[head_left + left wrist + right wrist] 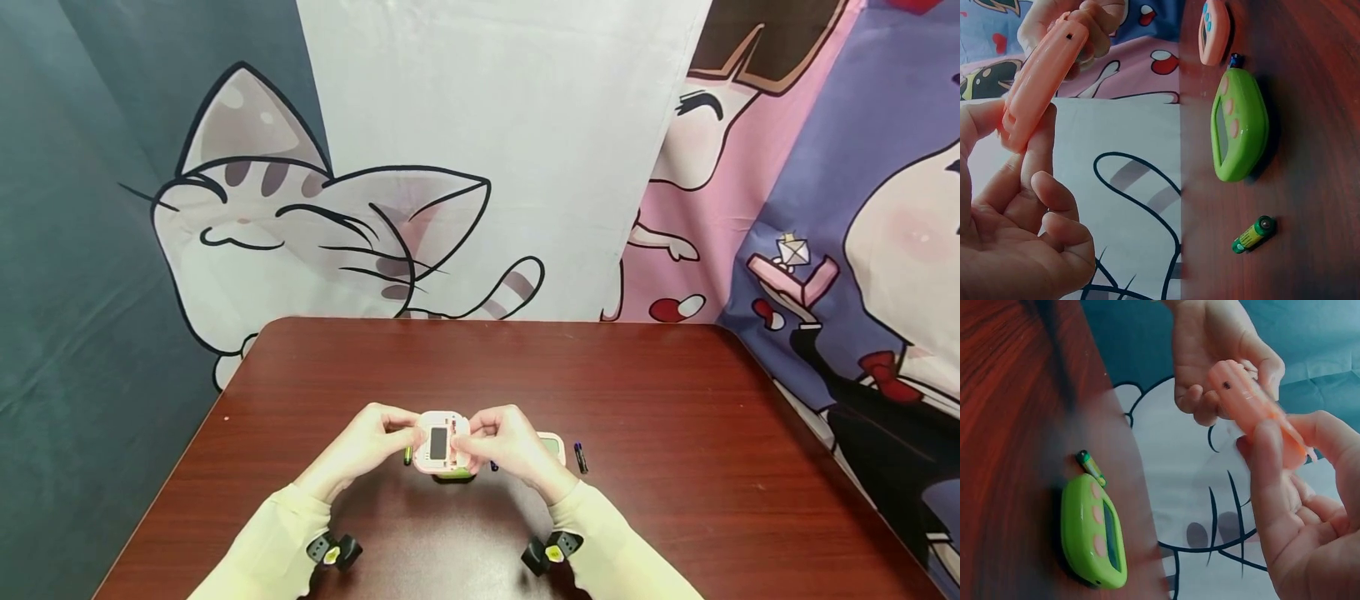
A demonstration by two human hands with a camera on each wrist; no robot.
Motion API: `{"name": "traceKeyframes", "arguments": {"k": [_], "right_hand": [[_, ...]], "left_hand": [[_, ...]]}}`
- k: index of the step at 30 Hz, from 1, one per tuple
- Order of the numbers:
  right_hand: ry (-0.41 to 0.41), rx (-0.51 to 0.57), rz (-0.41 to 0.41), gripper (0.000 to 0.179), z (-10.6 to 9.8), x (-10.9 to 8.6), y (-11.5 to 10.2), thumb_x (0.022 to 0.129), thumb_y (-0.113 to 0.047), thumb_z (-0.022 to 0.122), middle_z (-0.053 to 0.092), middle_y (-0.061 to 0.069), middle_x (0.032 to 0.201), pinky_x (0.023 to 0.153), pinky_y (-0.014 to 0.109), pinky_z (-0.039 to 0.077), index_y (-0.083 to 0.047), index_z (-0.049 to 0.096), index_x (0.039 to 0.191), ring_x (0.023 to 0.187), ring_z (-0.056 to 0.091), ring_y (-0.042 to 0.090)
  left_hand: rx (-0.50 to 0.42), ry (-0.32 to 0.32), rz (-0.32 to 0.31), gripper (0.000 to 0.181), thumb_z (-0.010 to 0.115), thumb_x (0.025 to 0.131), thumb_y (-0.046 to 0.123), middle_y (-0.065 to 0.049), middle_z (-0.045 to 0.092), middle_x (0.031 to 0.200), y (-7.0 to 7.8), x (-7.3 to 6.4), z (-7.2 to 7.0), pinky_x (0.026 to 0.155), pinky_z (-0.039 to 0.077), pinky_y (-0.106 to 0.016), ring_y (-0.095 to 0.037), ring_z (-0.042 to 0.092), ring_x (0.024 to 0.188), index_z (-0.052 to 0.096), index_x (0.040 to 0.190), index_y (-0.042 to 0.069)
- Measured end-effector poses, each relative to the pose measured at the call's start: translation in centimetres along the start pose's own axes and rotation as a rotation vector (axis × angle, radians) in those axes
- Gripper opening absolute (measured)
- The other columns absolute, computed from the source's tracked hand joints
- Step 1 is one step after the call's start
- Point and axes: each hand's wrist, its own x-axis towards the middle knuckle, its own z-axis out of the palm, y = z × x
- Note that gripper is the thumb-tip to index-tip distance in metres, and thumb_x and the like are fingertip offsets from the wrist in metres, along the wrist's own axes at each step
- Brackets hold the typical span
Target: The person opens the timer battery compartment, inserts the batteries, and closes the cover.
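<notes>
Both hands hold up a pink handheld electronic device [438,442] with a dark rectangular panel, above the middle of the table. My left hand [371,437] pinches its left edge between thumb and fingers. On the opposite edge, the thumb and fingers of my right hand [513,446] grip the device. A thin pink piece stands off the device's side near the right fingertips in the right wrist view. Below lies a green device [1241,125] with pink buttons and a screen, partly hidden from the head view by the pink one.
A green battery [1255,234] lies left of the green device. Another pink device [1213,31] with blue buttons sits to the right, partly behind my right hand in the head view. Farther right is a dark, slim cylinder [581,457]. Printed cloth [495,125] hangs behind the table [637,375].
</notes>
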Motion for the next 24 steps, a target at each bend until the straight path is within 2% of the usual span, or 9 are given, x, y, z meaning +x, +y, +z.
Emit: {"name": "traceKeyframes", "arguments": {"k": [4,10,13,17,19,21,24], "right_hand": [[-0.025,0.01,0.002,0.017,-0.1,-0.06,0.07,0.082,-0.003,0.069,0.067,0.009,0.067,0.062,0.054,0.053,0.013,0.065,0.088,0.052,0.061,0.011],[-0.025,0.023,-0.014,0.021,-0.03,-0.02,0.08,0.084,-0.003,0.067,0.069,0.018,0.076,0.065,0.057,0.052,0.015,0.064,0.094,0.055,0.063,0.012],[0.031,-0.017,-0.052,0.022,0.32,-0.03,0.07,0.084,-0.004,0.069,0.07,0.021,0.08,0.063,0.053,0.053,0.014,0.065,0.097,0.057,0.066,0.016],[0.166,-0.146,-0.144,0.028,0.75,-0.24,-0.13,0.079,-0.008,0.075,0.07,0.015,0.079,0.054,0.039,0.055,0.003,0.067,0.104,0.057,0.065,0.016],[0.202,-0.154,-0.186,0.034,0.8,-0.36,-0.26,0.078,-0.007,0.076,0.067,0.013,0.077,0.05,0.033,0.053,-0.001,0.066,0.109,0.055,0.064,0.017],[0.205,-0.128,-0.212,0.037,0.75,-0.41,-0.33,0.077,-0.004,0.076,0.065,0.014,0.075,0.048,0.029,0.051,-0.002,0.065,0.112,0.054,0.064,0.023],[0.166,-0.069,-0.222,0.034,0.64,-0.43,-0.34,0.077,-0.001,0.075,0.063,0.018,0.073,0.048,0.027,0.05,-0.001,0.064,0.109,0.054,0.063,0.029]], "left_hand": [[-0.01,-0.002,0.002,0.025,0.066,0.083,0.009,-0.012,0.071,0.09,0.01,-0.12,-0.21,0.067,0.047,-0.023,-0.008,0.061,0.076,0.07,0.103,-0.006],[-0.018,0.025,-0.016,0.025,0.067,0.083,0.009,-0.012,0.071,0.092,-0.11,-0.15,-0.33,0.07,0.047,-0.023,-0.009,0.061,0.079,0.07,0.102,-0.005],[-0.016,0.049,-0.015,0.024,0.068,0.083,0.011,-0.011,0.071,0.092,-0.19,-0.15,-0.42,0.07,0.046,-0.023,-0.008,0.061,0.08,0.071,0.101,-0.004],[-0.013,0.068,-0.007,0.023,0.068,0.082,0.011,-0.009,0.071,0.088,-0.29,-0.09,-0.5,0.07,0.046,-0.023,-0.007,0.06,0.077,0.071,0.099,-0.004],[-0.01,0.074,-0.011,0.023,0.068,0.082,0.01,-0.009,0.071,0.086,-0.36,-0.08,-0.48,0.07,0.046,-0.022,-0.007,0.06,0.076,0.071,0.099,-0.005],[-0.011,0.074,-0.016,0.023,0.068,0.082,0.01,-0.009,0.071,0.087,-0.4,-0.09,-0.44,0.07,0.046,-0.022,-0.007,0.061,0.077,0.071,0.099,-0.005],[-0.012,0.07,-0.035,0.023,0.068,0.082,0.01,-0.009,0.071,0.089,-0.5,-0.14,-0.36,0.071,0.046,-0.023,-0.009,0.061,0.079,0.071,0.099,-0.005]]}}
